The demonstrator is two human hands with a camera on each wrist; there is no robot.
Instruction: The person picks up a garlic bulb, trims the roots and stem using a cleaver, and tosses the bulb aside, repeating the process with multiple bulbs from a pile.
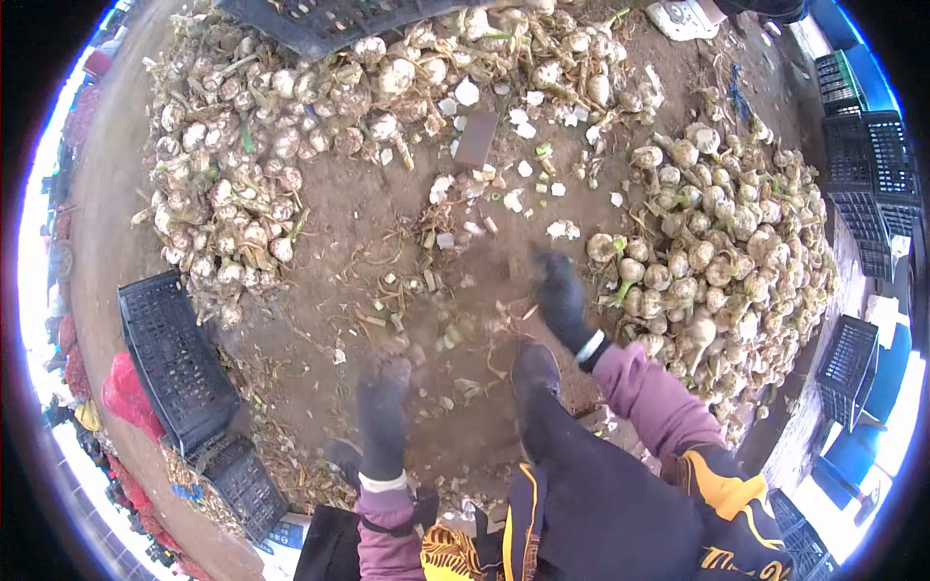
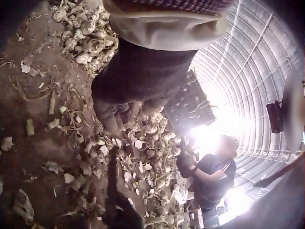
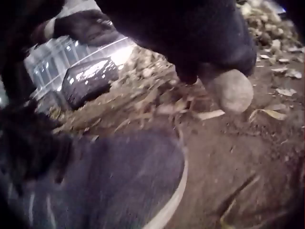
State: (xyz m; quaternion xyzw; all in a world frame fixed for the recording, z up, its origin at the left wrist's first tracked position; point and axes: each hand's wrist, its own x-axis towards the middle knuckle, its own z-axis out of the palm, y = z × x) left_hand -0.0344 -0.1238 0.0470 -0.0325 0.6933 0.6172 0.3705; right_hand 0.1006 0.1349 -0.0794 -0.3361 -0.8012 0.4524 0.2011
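the right hand (image 1: 562, 298) grips a garlic bulb (image 3: 236, 91) near the dirt floor (image 1: 339, 218); the left hand's (image 1: 382, 416) hold, i cannot tell. work looks partway, garlic lying in loose left (image 1: 232, 218) and right heaps (image 1: 736, 252).

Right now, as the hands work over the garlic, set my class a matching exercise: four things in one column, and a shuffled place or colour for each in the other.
Things
1. Red bag
2. Flat brown piece
3. Round bulb in the right wrist view
4. Right sleeve

Places or colours
A. In the grip of the right hand
B. Purple
C. Beside a black crate
D. On the soil, near pale scraps

Right pairs: 1-C, 2-D, 3-A, 4-B
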